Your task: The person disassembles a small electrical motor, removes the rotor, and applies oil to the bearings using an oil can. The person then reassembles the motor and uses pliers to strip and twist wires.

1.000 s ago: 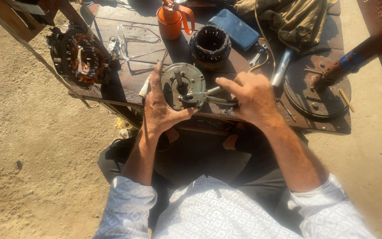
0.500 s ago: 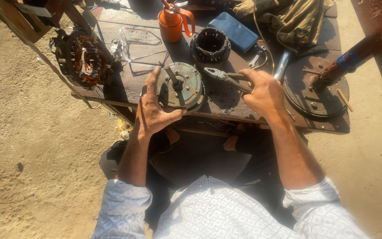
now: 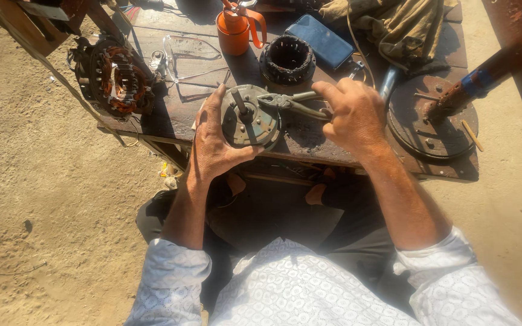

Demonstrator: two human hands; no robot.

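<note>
My left hand point(image 3: 212, 142) grips the left rim of a round grey motor end plate point(image 3: 251, 118) with a short shaft standing up from its middle, held at the near edge of a low wooden bench point(image 3: 170, 118). My right hand point(image 3: 348, 115) is closed on the handles of metal pliers point(image 3: 285, 102), whose jaws point left and touch the plate's upper right rim.
On the bench lie a copper-wound stator point(image 3: 119, 78) at the left, an orange oil can point(image 3: 237, 27), a black ring-shaped core point(image 3: 287, 58), a blue flat case point(image 3: 324, 39), crumpled olive cloth point(image 3: 406, 24) and a rusty round disc point(image 3: 433, 118). Sandy ground surrounds it.
My right hand drew back to the right and now brings the pliers' jaws against the plate's rim. My left hand shifted its hold lower on the plate's left side.
</note>
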